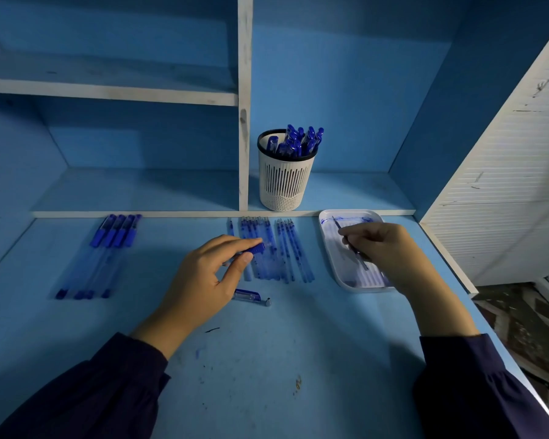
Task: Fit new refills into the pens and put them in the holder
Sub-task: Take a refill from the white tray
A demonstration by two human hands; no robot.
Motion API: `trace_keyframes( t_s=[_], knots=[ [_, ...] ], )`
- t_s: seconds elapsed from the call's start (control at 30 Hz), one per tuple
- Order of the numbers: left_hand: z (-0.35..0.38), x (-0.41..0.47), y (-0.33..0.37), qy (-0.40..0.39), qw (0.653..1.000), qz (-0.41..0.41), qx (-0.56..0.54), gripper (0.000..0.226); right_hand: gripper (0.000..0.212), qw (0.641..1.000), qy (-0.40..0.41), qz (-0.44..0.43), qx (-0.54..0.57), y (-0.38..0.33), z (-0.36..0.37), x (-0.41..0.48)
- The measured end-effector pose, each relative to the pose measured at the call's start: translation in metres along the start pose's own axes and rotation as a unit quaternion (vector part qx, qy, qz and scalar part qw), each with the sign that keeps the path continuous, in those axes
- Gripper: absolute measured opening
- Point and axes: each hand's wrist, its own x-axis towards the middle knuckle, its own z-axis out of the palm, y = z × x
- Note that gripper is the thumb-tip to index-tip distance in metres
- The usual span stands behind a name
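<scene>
My left hand [203,280] grips a blue pen barrel [256,248] above a row of several refills [286,251] lying on the desk. My right hand [384,248] pinches a thin used refill [339,226] over the white tray [330,248], its tip pointing to the tray's far end. A pen cap [248,295] and a small metal tip [268,301] lie on the desk just below my left hand. Several capped blue pens [105,251] lie in a row at the left. The white slotted holder [282,179] stands on the shelf behind, with several pens in it.
The blue desk [267,359] carries ink smudges near its front. A white shelf divider [244,122] rises just left of the holder. A white slatted panel [504,185] closes off the right side, past the desk edge.
</scene>
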Motion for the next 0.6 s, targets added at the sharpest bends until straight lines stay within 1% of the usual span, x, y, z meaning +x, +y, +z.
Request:
trace_keyframes(
  t_s=[0.1,0.17,0.27,0.33,0.43,0.6],
  knots=[
    [0.000,0.000,0.000,-0.001,1.000,-0.001,-0.012,0.031,0.018,0.982,-0.030,0.020,0.183,-0.008,0.004,-0.004],
    [0.000,0.000,0.001,0.001,1.000,0.001,-0.019,0.031,0.015,0.966,-0.033,0.026,0.255,-0.017,0.013,-0.010],
    [0.001,-0.001,0.001,0.001,1.000,-0.003,-0.024,0.032,0.014,0.939,-0.013,0.024,0.343,-0.028,0.033,-0.019],
    [0.001,-0.001,0.000,-0.001,1.000,-0.009,-0.026,0.032,0.014,0.924,0.011,0.014,0.381,-0.033,0.048,-0.025],
    [0.001,-0.001,0.000,0.002,1.000,-0.007,-0.026,0.031,0.017,0.910,0.057,-0.008,0.410,-0.035,0.064,-0.030],
    [0.001,-0.001,0.000,0.005,1.000,-0.002,-0.024,0.030,0.017,0.903,0.091,-0.028,0.418,-0.036,0.076,-0.032]
  ],
)
